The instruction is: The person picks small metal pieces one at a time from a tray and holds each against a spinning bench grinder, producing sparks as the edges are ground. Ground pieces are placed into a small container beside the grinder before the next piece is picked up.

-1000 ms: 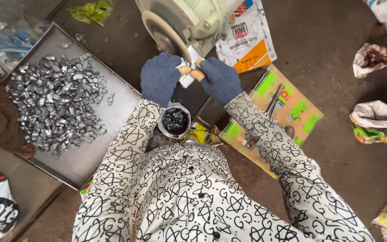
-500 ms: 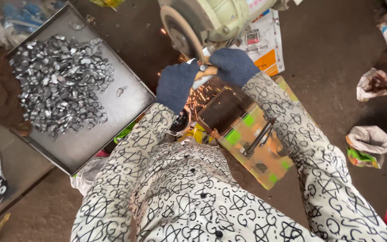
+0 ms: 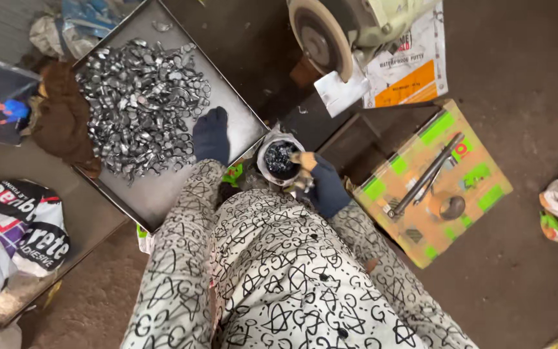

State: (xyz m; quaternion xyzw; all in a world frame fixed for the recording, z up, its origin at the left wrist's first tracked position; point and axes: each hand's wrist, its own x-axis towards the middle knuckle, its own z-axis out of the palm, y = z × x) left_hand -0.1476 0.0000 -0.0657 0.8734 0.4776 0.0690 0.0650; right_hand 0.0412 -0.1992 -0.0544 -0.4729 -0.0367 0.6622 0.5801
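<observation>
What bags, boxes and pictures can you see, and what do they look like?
White sack with an orange panel, top, under the grinder.
Flat cardboard box, tan with green patches, right.
White, black and red sack, left.
Dark glossy picture card, far left.

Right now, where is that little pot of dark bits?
In the head view, the small pot sits centre frame, between the metal tray and the right hand, just below the grinding wheel.

Hidden and cut off

Grinding wheel (image 3: 321, 39) runs off the top edge; right hand (image 3: 323, 186) hides whatever small piece its grip holds.
</observation>
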